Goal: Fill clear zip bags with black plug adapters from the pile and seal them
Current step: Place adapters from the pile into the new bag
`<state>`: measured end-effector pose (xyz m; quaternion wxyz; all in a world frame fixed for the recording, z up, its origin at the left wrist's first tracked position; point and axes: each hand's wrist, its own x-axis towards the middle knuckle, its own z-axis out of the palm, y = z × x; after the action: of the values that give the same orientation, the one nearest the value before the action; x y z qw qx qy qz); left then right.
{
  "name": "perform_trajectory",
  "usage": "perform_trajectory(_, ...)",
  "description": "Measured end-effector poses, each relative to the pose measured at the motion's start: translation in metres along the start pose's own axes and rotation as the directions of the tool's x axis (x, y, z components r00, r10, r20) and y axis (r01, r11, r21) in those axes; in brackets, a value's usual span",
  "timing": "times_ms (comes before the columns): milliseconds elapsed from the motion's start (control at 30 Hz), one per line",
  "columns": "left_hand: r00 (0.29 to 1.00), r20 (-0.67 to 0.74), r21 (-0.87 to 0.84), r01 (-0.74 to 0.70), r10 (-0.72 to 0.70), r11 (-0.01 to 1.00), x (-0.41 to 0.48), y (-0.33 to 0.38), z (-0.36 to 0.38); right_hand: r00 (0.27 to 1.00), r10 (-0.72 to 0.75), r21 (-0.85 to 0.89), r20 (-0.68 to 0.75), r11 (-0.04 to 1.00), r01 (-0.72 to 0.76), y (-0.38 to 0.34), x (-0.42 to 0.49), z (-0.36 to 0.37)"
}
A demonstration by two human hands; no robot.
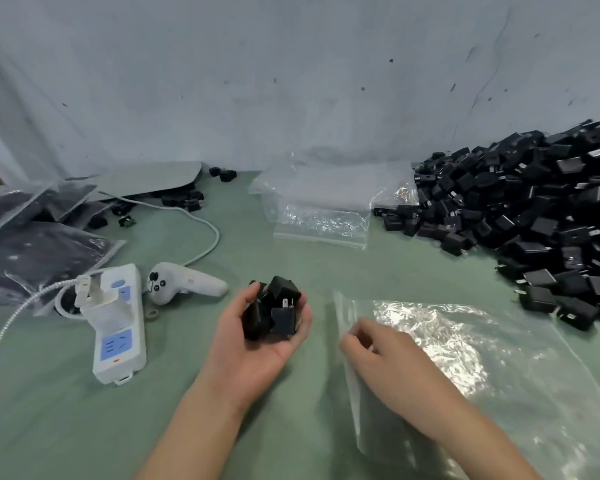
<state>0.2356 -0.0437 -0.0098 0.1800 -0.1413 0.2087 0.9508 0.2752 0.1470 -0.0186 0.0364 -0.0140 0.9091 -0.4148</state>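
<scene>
My left hand (257, 341) is palm up at the centre and cups several black plug adapters (274, 311), fingers curled round them. To its right lies a clear zip bag (482, 368), flat on the green cloth. My right hand (378, 355) rests on the bag's left edge, and its fingertips pinch the plastic near the opening. A large pile of black adapters (534, 209) fills the right side.
More empty clear bags (319, 216) lie at the back centre. Filled bags (32, 251) are stacked at the left. A white power strip (118, 327) with a plugged cable and a white controller (184, 282) sit left of my hands. A grey cloth wall stands behind.
</scene>
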Motion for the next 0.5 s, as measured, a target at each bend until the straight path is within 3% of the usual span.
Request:
perform_trajectory(67,0.994,-0.049,0.137,-0.091,0.098,0.986,0.004,0.012,0.005,1.0,0.001,0.111,0.023,0.994,-0.004,0.007,0.003,-0.004)
perform_trajectory(133,0.928,-0.112,0.447,-0.272,0.355,0.852,0.008,0.029,0.007,0.998,0.001,0.196,0.059,0.981,-0.012,0.011,0.005,-0.007)
perform_trajectory(167,0.851,-0.09,0.644,-0.347,0.517,0.682,0.01,0.038,0.005,0.997,0.005,0.227,0.074,0.974,-0.022,0.013,0.006,-0.007)
perform_trajectory(233,0.675,0.113,0.922,-0.345,0.729,0.177,0.013,0.054,-0.002,0.996,0.001,0.247,0.091,0.969,-0.024,0.014,0.007,-0.008)
perform_trajectory(267,0.633,0.241,0.951,-0.306,0.736,-0.048,0.016,0.059,-0.005,0.995,-0.006,0.241,0.096,0.97,-0.018,0.015,0.007,-0.008)
perform_trajectory(333,0.634,0.408,0.911,-0.244,0.656,-0.331,0.027,0.057,-0.009,0.995,-0.023,0.202,0.101,0.979,0.003,0.015,0.005,-0.007)
perform_trajectory(500,0.716,0.549,0.701,-0.114,0.431,-0.704,0.051,0.03,-0.015,0.995,-0.055,0.076,0.087,0.996,0.049,0.013,0.0,-0.005)
